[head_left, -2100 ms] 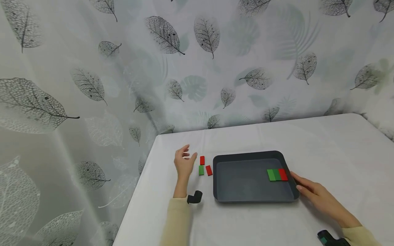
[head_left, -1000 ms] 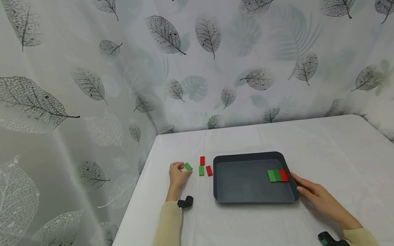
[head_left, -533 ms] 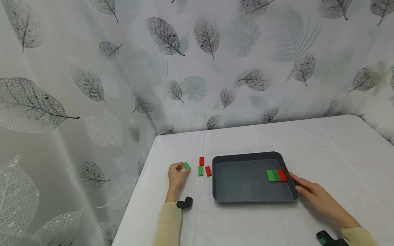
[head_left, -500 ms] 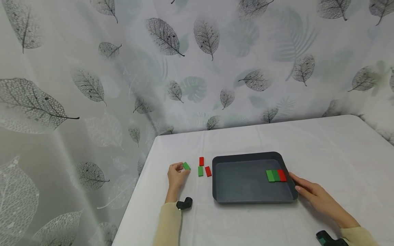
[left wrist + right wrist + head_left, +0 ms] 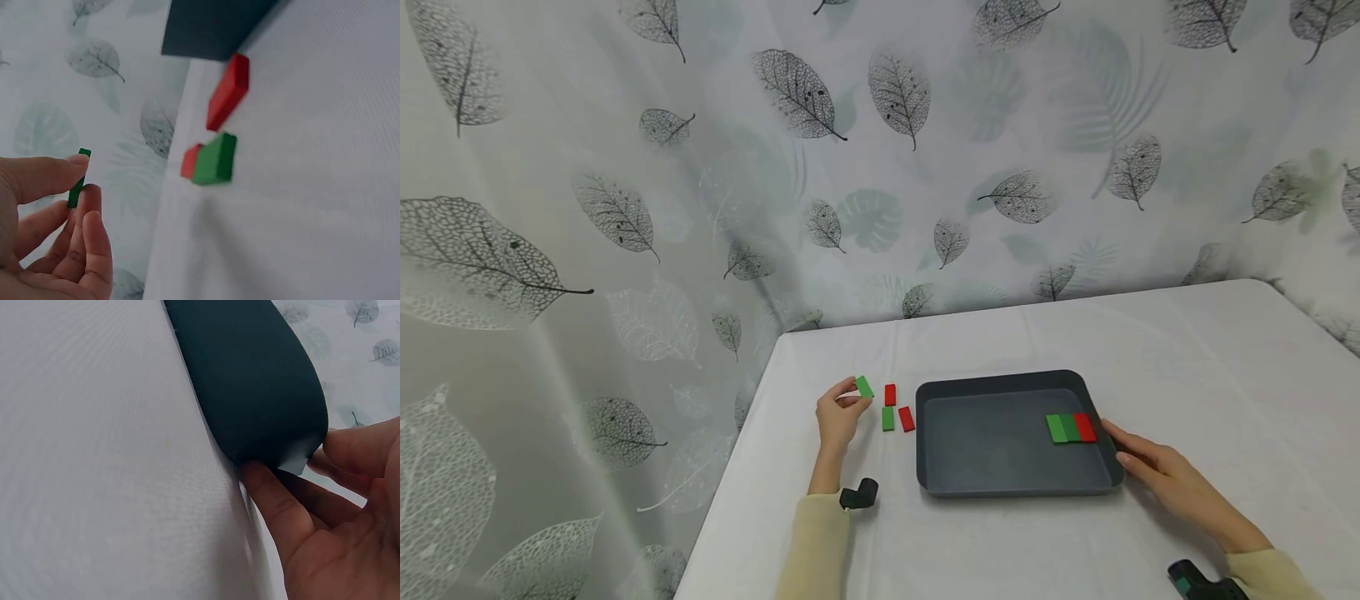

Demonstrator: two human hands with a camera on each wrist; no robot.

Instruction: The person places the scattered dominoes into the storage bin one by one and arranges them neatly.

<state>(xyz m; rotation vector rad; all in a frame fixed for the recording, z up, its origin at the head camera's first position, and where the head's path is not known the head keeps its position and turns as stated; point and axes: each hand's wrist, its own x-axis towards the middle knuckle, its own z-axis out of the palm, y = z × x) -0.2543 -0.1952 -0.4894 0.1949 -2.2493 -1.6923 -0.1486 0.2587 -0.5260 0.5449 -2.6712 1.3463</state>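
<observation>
Fingers of the left hand [image 5: 837, 419] pinch a green block [image 5: 864, 387] narrowly, thumb on one side and fingertips on the other, and hold it up off the desk [image 5: 1000, 546]. Three loose blocks lie just to the right of it: a red one [image 5: 890, 394] farthest back, a second green one [image 5: 887, 418] directly in front, and a slanted red one [image 5: 906, 419] whose corner sits so near the tray [image 5: 981, 450] that contact cannot be told. That leaves only a thin strip of cloth between this group and the tray's left wall.

Inside the tray, two green blocks [image 5: 1063, 428] and one red block [image 5: 1084, 427] lie edge to edge in a row, close to the right wall; bare gray floor stretches from them to the left wall, giving wide room there. At the tray's right end, the right hand [image 5: 1187, 492] grips the outer wall, thumb by the rim and a finger down near the base.

White cloth runs broadly in front of the tray and behind it, back to the far edge, where a leaf-print curtain [image 5: 925, 192] rises. The desk's left edge slopes past the left sleeve [image 5: 816, 542], with a strip of cloth between.
</observation>
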